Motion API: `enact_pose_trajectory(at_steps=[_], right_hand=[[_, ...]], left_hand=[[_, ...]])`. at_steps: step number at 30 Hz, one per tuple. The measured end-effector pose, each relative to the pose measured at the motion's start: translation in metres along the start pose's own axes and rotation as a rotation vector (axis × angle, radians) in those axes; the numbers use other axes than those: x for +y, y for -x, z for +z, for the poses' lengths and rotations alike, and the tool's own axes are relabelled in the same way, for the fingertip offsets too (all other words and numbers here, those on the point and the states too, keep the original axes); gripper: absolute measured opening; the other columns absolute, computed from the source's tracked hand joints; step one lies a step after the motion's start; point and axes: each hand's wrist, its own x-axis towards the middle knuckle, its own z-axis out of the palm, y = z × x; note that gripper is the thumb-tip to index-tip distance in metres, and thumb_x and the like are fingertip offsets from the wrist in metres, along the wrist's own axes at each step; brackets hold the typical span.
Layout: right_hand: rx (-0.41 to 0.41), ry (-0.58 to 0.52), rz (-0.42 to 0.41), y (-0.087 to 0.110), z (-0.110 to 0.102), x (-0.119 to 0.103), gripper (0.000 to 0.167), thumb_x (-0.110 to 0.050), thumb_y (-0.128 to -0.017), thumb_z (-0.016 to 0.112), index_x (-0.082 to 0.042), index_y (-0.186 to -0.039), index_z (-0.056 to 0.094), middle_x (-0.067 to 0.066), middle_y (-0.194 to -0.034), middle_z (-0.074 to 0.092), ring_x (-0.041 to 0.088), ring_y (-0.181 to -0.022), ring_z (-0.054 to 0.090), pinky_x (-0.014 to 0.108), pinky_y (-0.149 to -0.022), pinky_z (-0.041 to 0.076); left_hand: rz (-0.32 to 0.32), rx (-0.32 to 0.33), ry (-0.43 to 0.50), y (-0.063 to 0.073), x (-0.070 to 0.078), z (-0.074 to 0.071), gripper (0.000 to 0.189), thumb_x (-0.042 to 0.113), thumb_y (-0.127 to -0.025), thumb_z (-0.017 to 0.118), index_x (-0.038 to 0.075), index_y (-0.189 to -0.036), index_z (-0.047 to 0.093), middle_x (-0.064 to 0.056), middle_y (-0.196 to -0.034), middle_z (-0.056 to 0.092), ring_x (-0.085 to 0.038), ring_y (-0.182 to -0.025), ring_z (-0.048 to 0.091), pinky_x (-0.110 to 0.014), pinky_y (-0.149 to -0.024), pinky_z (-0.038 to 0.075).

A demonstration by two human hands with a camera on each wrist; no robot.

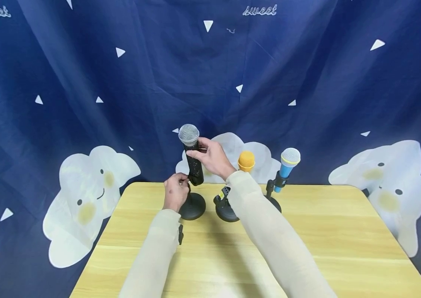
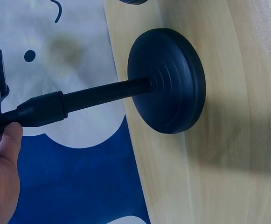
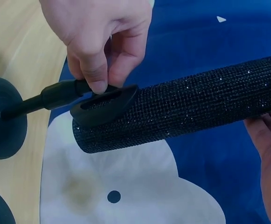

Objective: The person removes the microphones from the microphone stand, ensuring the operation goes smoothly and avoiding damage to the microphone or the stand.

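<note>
While our left hand (image 1: pixel 174 192) pinches the upper joint (image 2: pixel 9 117) of the leftmost stand (image 1: pixel 193 207), our right hand (image 1: pixel 215 159) grips the black microphone (image 1: pixel 195 166) (silver mesh head (image 1: pixel 188 134) uppermost), its lower end at that stand's clip (image 3: pixel 105 109). We count three microphones, including an orange microphone (image 1: pixel 246 160) and a blue microphone (image 1: pixel 285 169), and three stands, including a middle stand (image 1: pixel 227 213) and a right stand (image 1: pixel 275 204), on the surface (image 1: pixel 325 240).

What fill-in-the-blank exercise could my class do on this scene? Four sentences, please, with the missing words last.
1. The left grip pinches a stand, while the ____ grip holds the black mic.
2. The orange mic is ____ the black and blue mics.
3. The table carries ____ round bases.
4. The blue mic has a ____ ring under its head.

Missing words: right; between; three; yellow.
</note>
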Motion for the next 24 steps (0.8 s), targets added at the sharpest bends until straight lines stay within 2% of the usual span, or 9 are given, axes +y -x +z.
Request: enact_pose_trajectory(at_steps=[5,14,24], right_hand=[[0.000,0.002,0.000,-0.0013,-0.0011,-0.0013,0.026,-0.017,-0.091,0.075,-0.004,-0.112,0.068,0.009,-0.109,0.072,0.021,-0.106,0.068,0.028,-0.092,0.054],[-0.019,0.003,-0.005,-0.0007,-0.0044,-0.0032,0.026,-0.016,-0.092,0.074,-0.003,-0.113,0.068,0.009,-0.111,0.072,0.022,-0.109,0.068,0.029,-0.093,0.053],[-0.025,0.012,-0.018,-0.0004,-0.0094,-0.0032,0.022,-0.019,-0.093,0.073,-0.005,-0.109,0.068,0.007,-0.107,0.072,0.019,-0.106,0.067,0.029,-0.091,0.054]], left_hand=[[0.008,-0.004,-0.002,-0.0013,0.0006,-0.0011,0.007,-0.001,-0.091,0.069,0.002,-0.091,0.075,-0.013,-0.097,0.071,-0.032,-0.096,0.067,-0.045,-0.087,0.054],[-0.028,-0.024,-0.007,-0.0010,0.0020,-0.0025,0.008,0.000,-0.092,0.068,0.002,-0.093,0.075,-0.013,-0.100,0.071,-0.033,-0.098,0.066,-0.045,-0.089,0.053],[-0.033,-0.028,-0.008,0.0002,0.0042,-0.0023,0.008,-0.001,-0.092,0.067,0.002,-0.092,0.075,-0.013,-0.100,0.071,-0.032,-0.097,0.066,-0.045,-0.088,0.053]])
